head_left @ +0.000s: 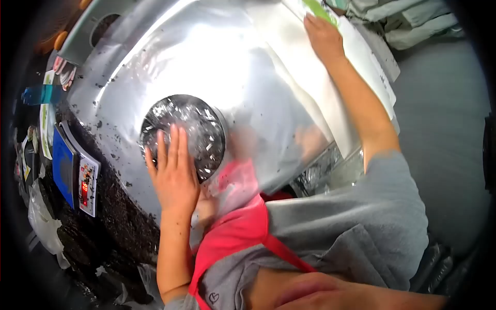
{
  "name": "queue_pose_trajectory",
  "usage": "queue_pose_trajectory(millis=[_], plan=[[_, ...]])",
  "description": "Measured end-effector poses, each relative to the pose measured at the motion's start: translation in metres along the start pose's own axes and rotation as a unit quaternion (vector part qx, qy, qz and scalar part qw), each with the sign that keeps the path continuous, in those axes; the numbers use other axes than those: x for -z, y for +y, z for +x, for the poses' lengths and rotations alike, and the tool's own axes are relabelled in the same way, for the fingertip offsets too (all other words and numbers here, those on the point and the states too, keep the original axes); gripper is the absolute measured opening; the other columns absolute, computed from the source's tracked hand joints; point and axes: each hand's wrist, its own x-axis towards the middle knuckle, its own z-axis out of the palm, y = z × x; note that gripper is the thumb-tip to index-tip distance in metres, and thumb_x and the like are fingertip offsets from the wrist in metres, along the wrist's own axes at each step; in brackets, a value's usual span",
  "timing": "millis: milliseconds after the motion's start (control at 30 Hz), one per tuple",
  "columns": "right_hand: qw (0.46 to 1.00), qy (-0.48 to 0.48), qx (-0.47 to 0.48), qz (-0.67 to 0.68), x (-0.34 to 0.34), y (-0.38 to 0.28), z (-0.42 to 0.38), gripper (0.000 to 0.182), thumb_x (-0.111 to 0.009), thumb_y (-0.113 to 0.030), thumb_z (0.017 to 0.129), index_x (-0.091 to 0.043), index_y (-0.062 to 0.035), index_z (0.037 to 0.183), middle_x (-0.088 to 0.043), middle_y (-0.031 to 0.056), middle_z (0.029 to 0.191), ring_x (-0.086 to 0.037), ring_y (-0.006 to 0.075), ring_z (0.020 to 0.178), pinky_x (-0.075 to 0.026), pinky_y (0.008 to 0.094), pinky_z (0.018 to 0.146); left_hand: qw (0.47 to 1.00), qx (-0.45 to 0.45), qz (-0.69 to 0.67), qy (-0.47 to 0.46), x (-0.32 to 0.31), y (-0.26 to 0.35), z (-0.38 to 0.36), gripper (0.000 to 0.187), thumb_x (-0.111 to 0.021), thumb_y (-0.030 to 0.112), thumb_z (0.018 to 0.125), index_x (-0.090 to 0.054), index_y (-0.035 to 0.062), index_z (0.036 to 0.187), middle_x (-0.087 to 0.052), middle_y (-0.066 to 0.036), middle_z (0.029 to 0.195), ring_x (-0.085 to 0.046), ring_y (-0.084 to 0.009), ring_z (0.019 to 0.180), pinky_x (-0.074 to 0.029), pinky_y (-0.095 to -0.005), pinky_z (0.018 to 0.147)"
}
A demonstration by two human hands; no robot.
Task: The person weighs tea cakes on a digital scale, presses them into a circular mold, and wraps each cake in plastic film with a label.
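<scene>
My left hand (174, 181) lies palm down with fingers spread on a round black tub (217, 137), over crinkled, shiny clear plastic (181, 113). What lies beneath the plastic is hard to make out. Stretched out to the far right, my right hand (325, 39) has its fingers bent on a white sheet-like bag (361, 67) with green print. The fingertips seem closed on its edge, partly hidden. A shiny metal surface (248, 108) lies under the tub.
At left stands a blue scale (64, 165) with a red display (85, 188). Dark crumbs (124, 206) are scattered beside it. A blue bottle (41, 94) lies at far left, and a grey box (93, 31) stands at upper left. Folded cloths (408, 20) sit at upper right.
</scene>
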Motion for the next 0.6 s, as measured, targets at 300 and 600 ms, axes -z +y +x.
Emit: queue_pose_trajectory(millis=[300,600], plan=[[0.990,-0.020,-0.122,0.062,0.002,0.016,0.014,0.027,-0.063,-0.031,0.088,-0.071,-0.0132,0.107,-0.072,0.0073,0.107,-0.067,0.0273,0.092,-0.051,0.0384,0.084,0.996,0.001,-0.088,0.023,-0.018,0.000,0.005,0.064,-0.050,-0.004,0.085,-0.041,0.0046,0.148,-0.040,-0.014,0.155,-0.035,-0.0379,0.144,-0.023,-0.0494,0.120],[0.771,-0.133,-0.113,0.613,0.207,-0.204,0.050,0.030,-0.054,-0.005,0.093,-0.066,-0.0084,0.120,-0.062,0.0075,0.136,-0.057,0.0199,0.126,-0.043,0.0349,0.107,0.991,-0.008,-0.090,0.096,-0.024,-0.005,-0.001,0.058,-0.053,0.000,0.082,-0.051,0.0050,0.139,-0.045,-0.013,0.152,-0.040,-0.0320,0.142,-0.036,-0.0414,0.108]])
